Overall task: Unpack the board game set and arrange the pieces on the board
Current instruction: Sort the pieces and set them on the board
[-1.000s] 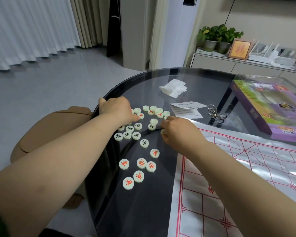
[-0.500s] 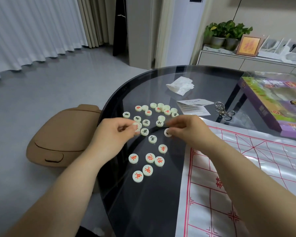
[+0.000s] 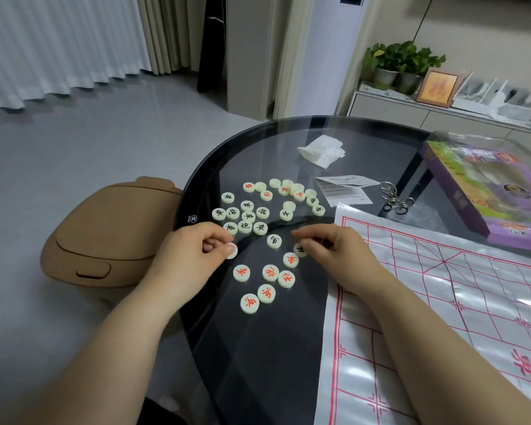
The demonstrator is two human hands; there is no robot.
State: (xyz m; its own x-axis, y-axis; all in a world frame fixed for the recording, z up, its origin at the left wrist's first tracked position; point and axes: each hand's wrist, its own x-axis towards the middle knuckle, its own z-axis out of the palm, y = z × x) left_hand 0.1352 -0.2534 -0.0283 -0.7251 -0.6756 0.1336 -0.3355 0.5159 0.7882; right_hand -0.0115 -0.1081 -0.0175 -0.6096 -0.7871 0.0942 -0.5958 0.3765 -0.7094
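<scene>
The board (image 3: 442, 289), right of the right hand (image 3: 337, 256), carries a red 界 (image 3: 523, 365). Beyond the left hand (image 3: 190, 256) lie a black 炮 piece (image 3: 245, 226) and a black 士 piece (image 3: 285, 214); between both hands, nearer, a red 仕 piece (image 3: 286, 279). The lettering on the box (image 3: 485, 191) is too blurred to read

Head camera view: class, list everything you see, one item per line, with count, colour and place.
game pieces: about thirty, cream, most with red or black characters, table's left side
board sheet: one, white with red lines, table's right side
table: one, dark glass, round
game box: one, purple, table's far right
tissue: one, white, table's far side
paper slips: two, white, near the tissue
metal rings: one bunch, silver, beside the slips
tan container: one, floor left of the table
potted plants: two, green, sideboard behind
left hand: one, pinching a blank-faced piece
right hand: one, fingers curled on a black-marked piece
</scene>
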